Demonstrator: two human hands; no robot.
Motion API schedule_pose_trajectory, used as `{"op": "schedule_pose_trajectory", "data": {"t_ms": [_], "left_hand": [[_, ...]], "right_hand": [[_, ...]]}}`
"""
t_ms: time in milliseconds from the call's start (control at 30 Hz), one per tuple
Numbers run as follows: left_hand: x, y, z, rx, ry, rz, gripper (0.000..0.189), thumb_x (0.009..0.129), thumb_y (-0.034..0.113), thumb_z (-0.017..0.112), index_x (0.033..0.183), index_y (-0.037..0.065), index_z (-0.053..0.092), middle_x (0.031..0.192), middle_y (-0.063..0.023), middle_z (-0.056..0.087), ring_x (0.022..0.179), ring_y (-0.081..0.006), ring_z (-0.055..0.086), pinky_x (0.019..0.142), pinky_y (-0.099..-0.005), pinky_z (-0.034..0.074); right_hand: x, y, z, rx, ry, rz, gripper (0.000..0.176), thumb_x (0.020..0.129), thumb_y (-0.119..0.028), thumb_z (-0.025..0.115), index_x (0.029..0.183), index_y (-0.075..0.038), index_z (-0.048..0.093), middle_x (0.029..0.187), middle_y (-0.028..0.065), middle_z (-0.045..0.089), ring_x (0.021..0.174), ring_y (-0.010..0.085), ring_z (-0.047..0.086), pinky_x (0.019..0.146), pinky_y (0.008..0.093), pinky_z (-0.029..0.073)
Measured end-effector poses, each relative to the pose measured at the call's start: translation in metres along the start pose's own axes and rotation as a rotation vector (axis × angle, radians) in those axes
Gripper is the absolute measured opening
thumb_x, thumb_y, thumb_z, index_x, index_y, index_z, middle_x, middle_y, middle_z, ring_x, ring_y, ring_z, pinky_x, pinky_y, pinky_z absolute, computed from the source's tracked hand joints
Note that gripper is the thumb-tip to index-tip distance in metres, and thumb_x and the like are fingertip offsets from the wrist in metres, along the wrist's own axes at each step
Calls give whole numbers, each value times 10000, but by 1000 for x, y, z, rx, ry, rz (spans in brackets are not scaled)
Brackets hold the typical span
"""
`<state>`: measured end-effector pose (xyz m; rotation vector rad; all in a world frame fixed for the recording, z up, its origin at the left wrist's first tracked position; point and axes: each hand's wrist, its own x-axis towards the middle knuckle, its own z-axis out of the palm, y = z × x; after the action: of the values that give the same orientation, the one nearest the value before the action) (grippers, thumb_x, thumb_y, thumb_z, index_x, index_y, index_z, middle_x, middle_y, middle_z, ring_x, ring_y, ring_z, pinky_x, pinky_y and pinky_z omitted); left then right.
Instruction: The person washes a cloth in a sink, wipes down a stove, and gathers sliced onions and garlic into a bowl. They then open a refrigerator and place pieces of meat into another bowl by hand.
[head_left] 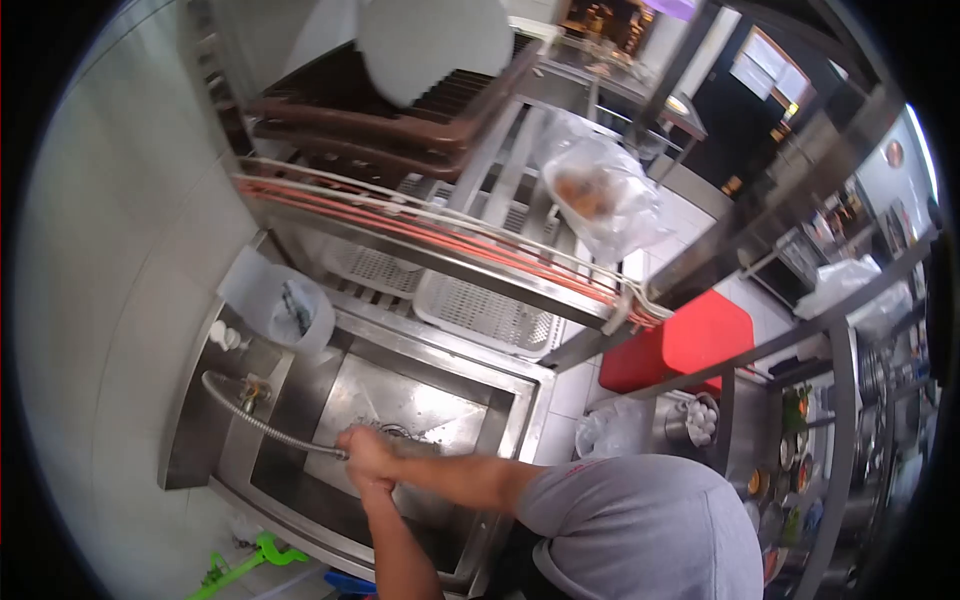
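Observation:
Both of my hands are close together over a stainless steel sink (500, 400). My right hand (368, 450), on the arm with the grey sleeve, is closed around the end of a flexible metal tap hose (275, 432). Just below and touching it is my left hand (374, 481), whose fingers are mostly hidden. The hose arcs over from a tap fitting (256, 390) by the wall. Small dark bits lie on the sink floor near the drain (395, 431).
A white bucket (315, 310) stands at the sink's back left corner. Over the sink, a rack rail (440, 245) carries brown dish racks (430, 135) and a plastic-bagged container (590, 195). White perforated baskets (490, 310) sit beneath. A red bin (690, 340) is to the right.

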<state>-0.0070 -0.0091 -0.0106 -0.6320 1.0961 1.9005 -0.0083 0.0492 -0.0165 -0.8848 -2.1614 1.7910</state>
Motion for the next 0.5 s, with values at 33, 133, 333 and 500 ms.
{"op": "schedule_pose_trajectory", "data": {"t_ms": [33,133,333,500], "left_hand": [[13,-1,-15,-24,-40,5,319,968,380,474,1137,117,538,1093,-37,571,1016,-172,576,903,-336,463],[70,-20,-84,-311,-351,38,350,976,406,468,1149,115,556,1140,-32,583,1062,-175,577,908,-369,477],[-38,38,-7,592,-296,137,363,974,326,542,1154,11,563,1098,-128,595,986,-226,607,824,-345,508],[-27,30,-33,391,-255,450,475,978,354,530,1248,-36,508,1186,-142,568,1047,-225,588,859,-321,498]], "right_hand": [[-15,-7,7,-58,22,-60,219,786,-235,602,709,-39,660,724,214,635,697,414,621,690,487,487],[-10,-17,-1,-175,180,-148,226,795,-233,586,698,-37,647,748,206,645,729,408,626,690,484,485],[11,-11,-71,22,-257,-61,501,850,-502,624,761,-11,676,758,148,673,705,263,611,690,419,475],[2,1,-120,-104,-680,-103,475,809,-506,700,761,-33,704,722,120,661,675,214,589,680,380,482]]}}
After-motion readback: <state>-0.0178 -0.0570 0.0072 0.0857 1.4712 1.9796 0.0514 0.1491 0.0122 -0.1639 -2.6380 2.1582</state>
